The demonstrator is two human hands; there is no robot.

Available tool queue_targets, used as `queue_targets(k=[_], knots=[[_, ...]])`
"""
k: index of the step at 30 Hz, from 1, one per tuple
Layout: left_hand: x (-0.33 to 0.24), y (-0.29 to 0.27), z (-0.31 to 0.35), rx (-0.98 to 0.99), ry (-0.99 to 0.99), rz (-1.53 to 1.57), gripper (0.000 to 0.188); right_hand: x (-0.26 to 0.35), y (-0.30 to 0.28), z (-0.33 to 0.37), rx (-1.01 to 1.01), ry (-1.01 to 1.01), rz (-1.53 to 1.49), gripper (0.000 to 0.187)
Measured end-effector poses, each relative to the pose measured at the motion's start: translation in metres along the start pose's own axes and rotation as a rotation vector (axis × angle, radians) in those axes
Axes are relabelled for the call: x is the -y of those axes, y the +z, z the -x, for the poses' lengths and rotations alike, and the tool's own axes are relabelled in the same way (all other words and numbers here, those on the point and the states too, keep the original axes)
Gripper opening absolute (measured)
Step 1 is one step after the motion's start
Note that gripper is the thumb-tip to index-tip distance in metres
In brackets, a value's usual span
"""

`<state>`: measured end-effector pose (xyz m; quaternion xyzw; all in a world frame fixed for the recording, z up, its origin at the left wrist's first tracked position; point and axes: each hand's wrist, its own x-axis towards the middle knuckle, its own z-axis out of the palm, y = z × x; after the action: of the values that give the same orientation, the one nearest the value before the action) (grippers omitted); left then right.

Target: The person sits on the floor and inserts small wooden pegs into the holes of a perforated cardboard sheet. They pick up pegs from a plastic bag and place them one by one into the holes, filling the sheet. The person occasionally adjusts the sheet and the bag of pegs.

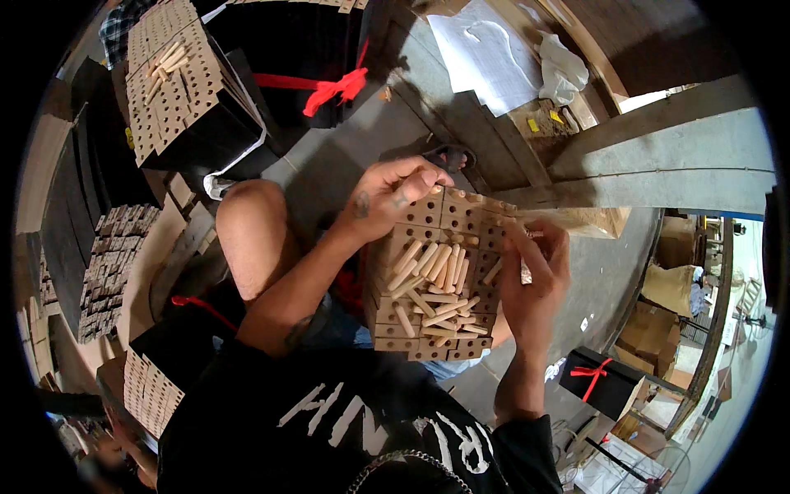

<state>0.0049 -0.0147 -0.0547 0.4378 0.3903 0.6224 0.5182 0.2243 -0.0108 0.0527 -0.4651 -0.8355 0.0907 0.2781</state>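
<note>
Over my lap rests a stack of brown wooden blocks [395,311] with rows of drilled holes. Loose pale wooden dowels [440,267] lie in a heap on top, pointing several ways. My left hand [387,198] is at the far left corner of the stack, its thumb and fingers pinched on a wooden dowel [437,189] at the edge. More dowel ends stand up along that far edge. At the right side, my right hand [536,276] has its fingers curled together beside the blocks. Its fingertips are slightly blurred, and what they hold cannot be made out.
To the left, more drilled blocks [169,99] with a few dowels stand in a black-sided stack. Behind it, a black bundle is tied with red ribbon [336,89]. A white paper sheet [481,53] and a crumpled plastic bag [562,67] lie far right, near a wooden beam [666,152].
</note>
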Motion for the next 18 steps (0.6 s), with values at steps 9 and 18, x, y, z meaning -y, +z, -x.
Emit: queue_targets(k=[9, 18], knots=[[0.003, 0.002, -0.001, -0.016, 0.052, -0.008, 0.037, 0.011, -0.01, 0.023, 0.185, 0.36, -0.163, 0.027], [0.001, 0.001, -0.003, -0.014, 0.061, -0.028, 0.035, 0.002, 0.009, -0.008, -0.09, 0.314, -0.48, 0.018]])
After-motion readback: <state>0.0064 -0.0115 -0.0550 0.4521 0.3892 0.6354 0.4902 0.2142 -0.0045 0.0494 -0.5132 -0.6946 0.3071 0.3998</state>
